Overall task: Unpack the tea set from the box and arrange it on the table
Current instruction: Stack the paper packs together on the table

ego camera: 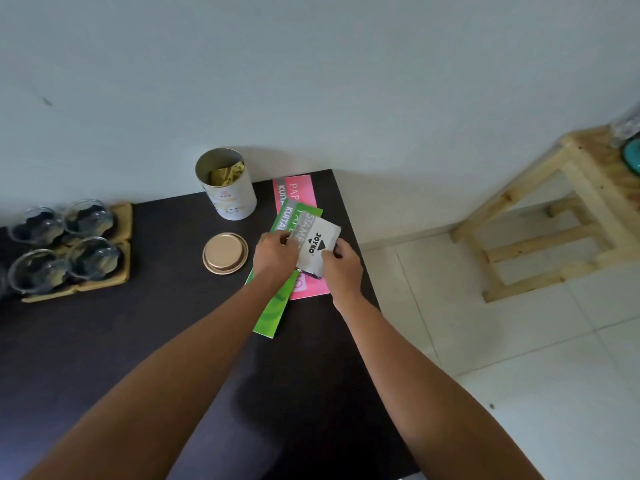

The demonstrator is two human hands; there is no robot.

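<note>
A small white Joyko box (pixel 318 244) is held over the right end of the dark table (pixel 166 341). My left hand (pixel 275 252) grips its left side and my right hand (pixel 343 268) grips its right lower corner. Under the box lie a green booklet (pixel 273 313) and a pink booklet (pixel 294 192). Several glass cups (pixel 62 244) stand on wooden trays (pixel 123 237) at the far left. An open white tin (pixel 230 194) with gold packets inside stands at the table's back edge, its gold lid (pixel 225 252) lying flat in front of it.
The table's right edge runs close beside my right hand, with white floor tiles (pixel 519 358) below. A wooden stool (pixel 554 216) stands to the right against the wall, a teal object on its top.
</note>
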